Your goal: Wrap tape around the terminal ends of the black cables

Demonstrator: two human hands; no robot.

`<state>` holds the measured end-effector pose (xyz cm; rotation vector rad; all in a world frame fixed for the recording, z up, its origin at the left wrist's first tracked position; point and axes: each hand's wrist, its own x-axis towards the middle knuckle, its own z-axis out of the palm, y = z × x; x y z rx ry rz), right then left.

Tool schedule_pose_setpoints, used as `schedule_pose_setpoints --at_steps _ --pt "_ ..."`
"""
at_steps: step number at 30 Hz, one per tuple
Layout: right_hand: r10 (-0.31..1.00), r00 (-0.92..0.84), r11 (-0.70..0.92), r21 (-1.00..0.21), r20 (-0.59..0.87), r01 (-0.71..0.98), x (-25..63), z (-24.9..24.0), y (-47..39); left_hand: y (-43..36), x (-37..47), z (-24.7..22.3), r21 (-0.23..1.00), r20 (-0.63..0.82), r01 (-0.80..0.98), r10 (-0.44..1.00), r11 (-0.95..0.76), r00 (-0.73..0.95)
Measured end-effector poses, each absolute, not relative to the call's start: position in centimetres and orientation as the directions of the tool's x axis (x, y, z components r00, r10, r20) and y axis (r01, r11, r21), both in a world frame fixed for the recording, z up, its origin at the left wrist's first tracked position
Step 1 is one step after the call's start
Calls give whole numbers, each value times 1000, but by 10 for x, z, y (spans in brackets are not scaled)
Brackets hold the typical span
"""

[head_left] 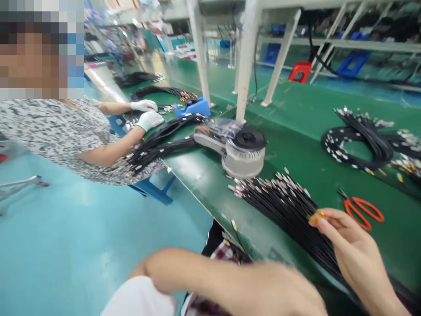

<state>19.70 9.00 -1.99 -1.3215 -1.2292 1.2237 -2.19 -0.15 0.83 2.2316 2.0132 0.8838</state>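
My right hand (355,250) is held over a bundle of black cables (283,206), its thumb and first finger pinched together. Yellow-orange shows at those fingertips; whether it covers them or is a small piece between them is unclear. My left hand (283,285) is smeared by motion at the bottom, its forearm crossing from the left, and its fingers do not show. The cables lie side by side on the green table, with small pale labels and ends toward the tape dispenser. Orange-handled scissors (363,213) rest beside my right hand.
A round grey tape dispenser (245,151) stands beyond the cables. Coiled black cables (358,140) lie at the right. A co-worker's white-gloved hands (149,118) are at more cables, near a blue tape holder (193,107). White posts (248,61) rise from the table (194,171).
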Motion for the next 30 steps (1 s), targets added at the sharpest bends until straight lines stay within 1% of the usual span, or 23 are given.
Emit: schedule_pose_setpoints --at_steps 1,2,3,4,5,6,8,9,11,13,14,15,19,22,25,30 --pt "996 -6 -86 -995 -86 58 202 -25 86 2 -28 -1 425 357 862 926 -277 121" --pt "994 -18 -103 -994 -104 39 206 -31 82 7 -37 -11 510 332 783 921 -355 201" --pt "993 -26 -119 -993 -119 14 210 -37 78 13 -49 -21 593 322 706 917 -388 233" --pt "991 -31 -128 -992 -128 -12 213 -42 74 19 -61 -31 647 321 665 924 -373 206" --pt "991 -36 -129 -991 -128 -38 214 -46 71 26 -73 -40 672 326 665 937 -326 129" --pt "992 -39 -124 -991 -121 -60 215 -49 69 33 -84 -47 656 345 711 938 -254 16" --pt "994 -47 -101 -991 -97 -86 216 -51 65 47 -100 -56 602 397 767 917 -221 -47" --pt "995 -56 -92 -992 -87 -91 216 -51 64 53 -103 -58 543 422 804 907 -241 -13" --pt "995 -78 -74 -992 -67 -100 216 -51 63 63 -102 -59 338 411 873 890 -352 199" --pt "994 -94 -58 -992 -47 -111 217 -50 62 71 -93 -59 141 336 870 849 -473 407" --pt "994 -97 -50 -992 -39 -113 217 -51 63 74 -89 -58 74 302 854 827 -516 474" --pt "995 -99 -46 -993 -35 -112 218 -51 63 78 -84 -57 32 280 836 808 -547 518" --pt "995 -96 -37 -995 -28 -91 218 -53 65 88 -78 -50 -77 211 737 712 -671 670" --pt "996 -87 -32 -996 -25 -78 218 -52 66 90 -83 -47 -121 171 661 640 -741 749" --pt "996 -83 -30 -997 -24 -71 218 -51 67 89 -86 -48 -153 166 632 611 -760 774" --pt "996 -88 -13 -999 -9 -49 217 -52 67 91 -79 -53 -182 184 666 640 -723 746"
